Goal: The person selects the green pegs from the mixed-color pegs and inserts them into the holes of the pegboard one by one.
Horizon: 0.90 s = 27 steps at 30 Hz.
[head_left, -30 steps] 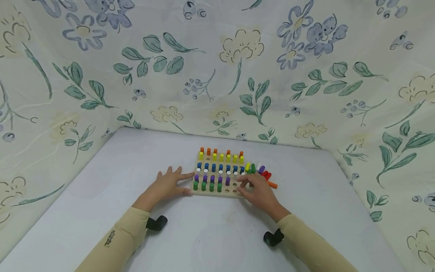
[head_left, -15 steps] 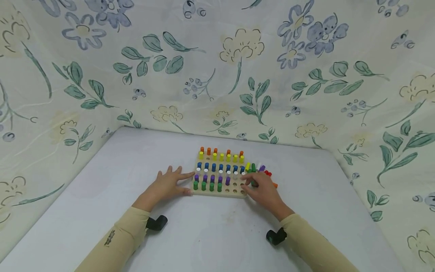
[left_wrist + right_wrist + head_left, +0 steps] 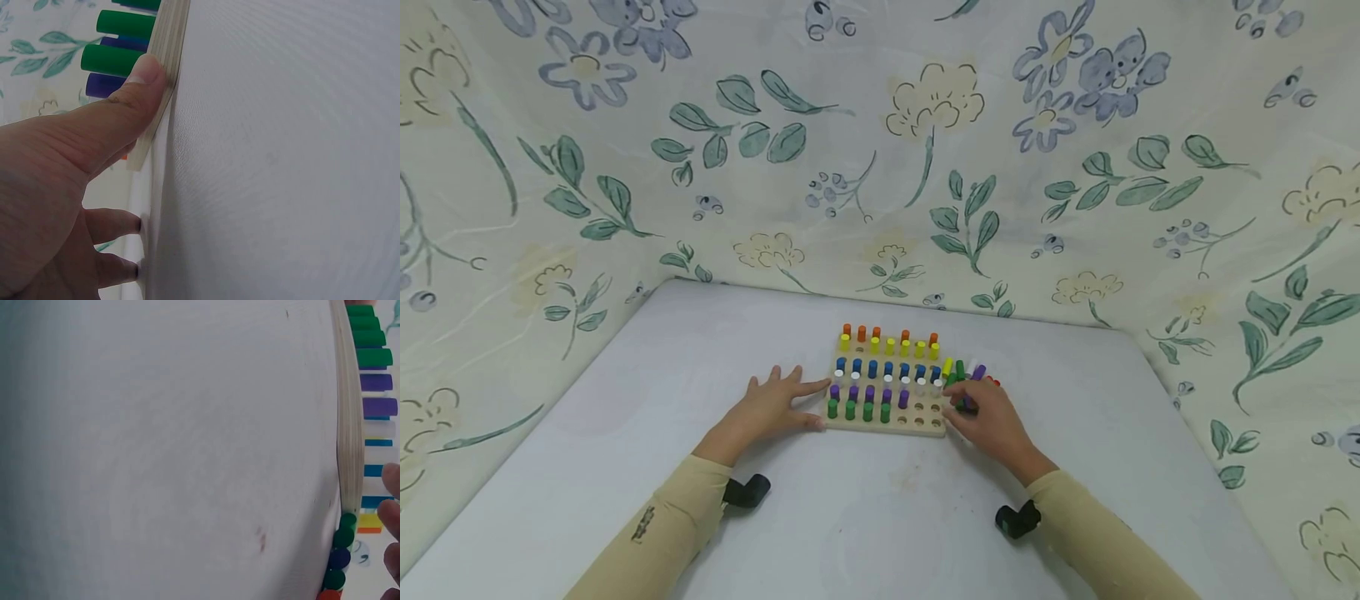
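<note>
At the board's (image 3: 887, 427) left edge, the splayed, empty left hand (image 3: 767, 410) should brace gently. The right hand (image 3: 991, 417) hides its grip.

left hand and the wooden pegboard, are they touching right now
Touching. The left wrist view shows it: the thumb of the left hand lies against the edge of the wooden pegboard, with no gap visible.

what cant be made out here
Head view: some loose pegs, covered by the right hand; whether it holds one, too small to tell.
Left wrist view: part of the pegboard, cut by the top edge.
Right wrist view: most of that hand, past the right edge.
</note>
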{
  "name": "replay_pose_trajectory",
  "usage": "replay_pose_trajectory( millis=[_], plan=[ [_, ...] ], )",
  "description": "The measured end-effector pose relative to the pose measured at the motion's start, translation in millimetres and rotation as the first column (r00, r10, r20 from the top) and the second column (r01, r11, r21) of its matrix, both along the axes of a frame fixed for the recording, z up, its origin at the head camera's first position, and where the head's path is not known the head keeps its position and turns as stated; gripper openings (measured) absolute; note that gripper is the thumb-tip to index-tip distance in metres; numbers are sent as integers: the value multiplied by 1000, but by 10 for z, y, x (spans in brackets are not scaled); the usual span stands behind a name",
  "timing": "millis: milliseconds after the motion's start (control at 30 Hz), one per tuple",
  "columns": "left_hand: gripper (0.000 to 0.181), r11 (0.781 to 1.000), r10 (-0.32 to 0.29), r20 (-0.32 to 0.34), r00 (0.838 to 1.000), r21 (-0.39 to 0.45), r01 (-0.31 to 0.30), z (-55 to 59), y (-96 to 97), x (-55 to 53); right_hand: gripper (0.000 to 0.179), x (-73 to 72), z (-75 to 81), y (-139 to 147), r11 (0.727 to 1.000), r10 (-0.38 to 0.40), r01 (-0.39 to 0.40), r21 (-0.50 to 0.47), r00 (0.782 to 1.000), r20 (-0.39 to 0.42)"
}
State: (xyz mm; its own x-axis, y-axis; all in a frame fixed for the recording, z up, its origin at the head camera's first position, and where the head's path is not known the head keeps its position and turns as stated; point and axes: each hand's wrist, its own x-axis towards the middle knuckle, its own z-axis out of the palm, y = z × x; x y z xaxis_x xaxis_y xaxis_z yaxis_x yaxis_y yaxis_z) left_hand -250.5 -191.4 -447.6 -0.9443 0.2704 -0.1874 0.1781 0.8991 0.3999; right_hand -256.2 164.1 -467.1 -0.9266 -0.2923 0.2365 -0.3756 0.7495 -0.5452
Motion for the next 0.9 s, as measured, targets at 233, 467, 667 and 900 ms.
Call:
replay_pose_trajectory(
  millis=[233,467,667,900],
  plan=[
    [78,1000,2,-6,1000,0,-2,15,2,7,28,-17,29,42,999,-6,5,32,999,36],
    [78,1000,9,2,1000,3,-9,20,9,7,30,-67,6,86,998,-17,15,58,999,37],
    [78,1000,2,9,1000,0,-2,23,16,12,34,-118,-14,111,995,-34,29,97,998,59],
    [78,1000,3,7,1000,2,-3,43,22,26,49,-149,-1,120,991,-64,51,124,992,108]
  ],
)
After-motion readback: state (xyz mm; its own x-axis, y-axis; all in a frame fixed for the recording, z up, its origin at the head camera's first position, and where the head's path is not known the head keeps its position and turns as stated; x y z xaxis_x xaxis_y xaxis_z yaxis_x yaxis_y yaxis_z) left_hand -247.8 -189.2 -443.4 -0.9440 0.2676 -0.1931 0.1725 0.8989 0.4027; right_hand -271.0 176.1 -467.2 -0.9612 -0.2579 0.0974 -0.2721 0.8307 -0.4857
